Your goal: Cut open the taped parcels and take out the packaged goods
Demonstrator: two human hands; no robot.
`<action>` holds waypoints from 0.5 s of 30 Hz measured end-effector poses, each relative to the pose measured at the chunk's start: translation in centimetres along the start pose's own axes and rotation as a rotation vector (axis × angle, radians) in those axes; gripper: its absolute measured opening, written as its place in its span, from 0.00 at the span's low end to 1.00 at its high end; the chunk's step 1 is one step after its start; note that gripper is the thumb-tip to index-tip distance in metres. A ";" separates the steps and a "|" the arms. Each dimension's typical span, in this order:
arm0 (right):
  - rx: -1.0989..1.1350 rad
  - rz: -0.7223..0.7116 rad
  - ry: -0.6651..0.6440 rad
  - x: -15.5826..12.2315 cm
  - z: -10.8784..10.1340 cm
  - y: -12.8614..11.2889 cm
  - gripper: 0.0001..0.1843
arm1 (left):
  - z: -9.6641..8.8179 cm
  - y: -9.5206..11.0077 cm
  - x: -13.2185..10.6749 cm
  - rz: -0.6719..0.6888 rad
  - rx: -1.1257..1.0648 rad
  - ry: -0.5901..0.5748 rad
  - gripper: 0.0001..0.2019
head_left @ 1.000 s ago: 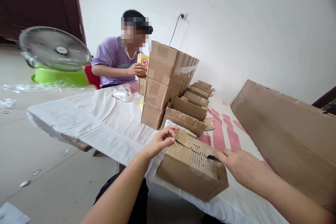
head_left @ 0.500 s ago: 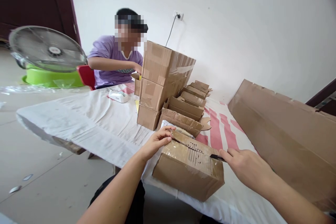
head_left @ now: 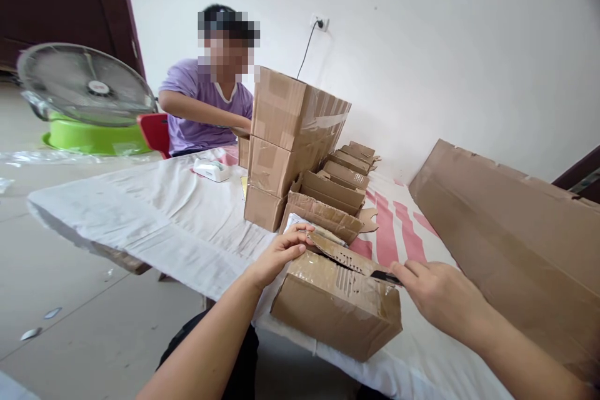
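A taped cardboard box (head_left: 332, 312) lies near the table's front edge, with a dark gap along the seam on its top. At the far left corner of that seam, my left hand (head_left: 281, 255) grips the lifted edge of a top flap (head_left: 359, 259), fingers bent over it and thumb on the near side. My right hand (head_left: 434, 294) is closed round a dark utility knife (head_left: 385, 276), whose front end lies at the seam near the box's right end. The box hides whatever is inside it.
Stacked closed cartons (head_left: 274, 165) stand beyond the box, beside a row of opened cartons (head_left: 328, 200). A large cardboard sheet (head_left: 510, 244) leans at right. A white device (head_left: 210, 169) lies on the cloth-covered table (head_left: 154, 212). Across it sits a co-worker (head_left: 201, 100), near a fan (head_left: 89, 84).
The top flap has risen and the gap along the seam is wider. My right hand with the knife has shifted very slightly. My left hand stays at the corner.
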State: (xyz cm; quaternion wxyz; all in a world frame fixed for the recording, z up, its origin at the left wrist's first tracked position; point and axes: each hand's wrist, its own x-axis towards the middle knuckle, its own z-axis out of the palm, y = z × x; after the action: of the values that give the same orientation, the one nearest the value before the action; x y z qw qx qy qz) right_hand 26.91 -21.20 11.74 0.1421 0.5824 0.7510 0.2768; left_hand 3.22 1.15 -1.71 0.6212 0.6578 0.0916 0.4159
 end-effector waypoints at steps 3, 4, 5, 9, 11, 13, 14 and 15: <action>-0.018 -0.046 0.015 1.1 0.2 -1.2 0.23 | 0.1 0.0 0.0 -0.001 -0.004 0.003 0.18; -0.020 -0.044 0.012 1.5 0.2 -1.5 0.22 | 0.1 0.0 0.0 -0.001 -0.006 0.001 0.18; -0.021 -0.041 0.004 1.8 0.3 -1.7 0.22 | 0.1 0.1 0.0 -0.003 -0.006 -0.002 0.18; -0.046 -0.098 -0.015 2.3 0.6 -1.7 0.23 | 0.0 0.4 -0.1 -0.007 0.018 -0.022 0.19; -0.061 -0.148 -0.018 2.1 0.8 -1.4 0.26 | 0.0 0.6 -0.1 -0.004 0.036 -0.033 0.20; -0.076 -0.175 -0.034 1.6 1.0 -1.1 0.29 | -0.1 0.6 -0.1 -0.001 0.039 -0.037 0.20; -0.084 -0.177 -0.047 1.4 1.1 -0.9 0.31 | -0.1 0.6 -0.1 -0.001 0.036 -0.038 0.20; -0.093 -0.176 -0.064 1.1 1.2 -0.8 0.32 | -0.1 0.6 -0.2 -0.001 0.034 -0.038 0.19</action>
State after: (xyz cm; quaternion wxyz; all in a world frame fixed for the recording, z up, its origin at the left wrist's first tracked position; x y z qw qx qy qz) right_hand 26.59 -19.99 10.43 0.2166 0.5154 0.7807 0.2792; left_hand 2.78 1.00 -1.23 0.6119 0.6760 0.0871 0.4014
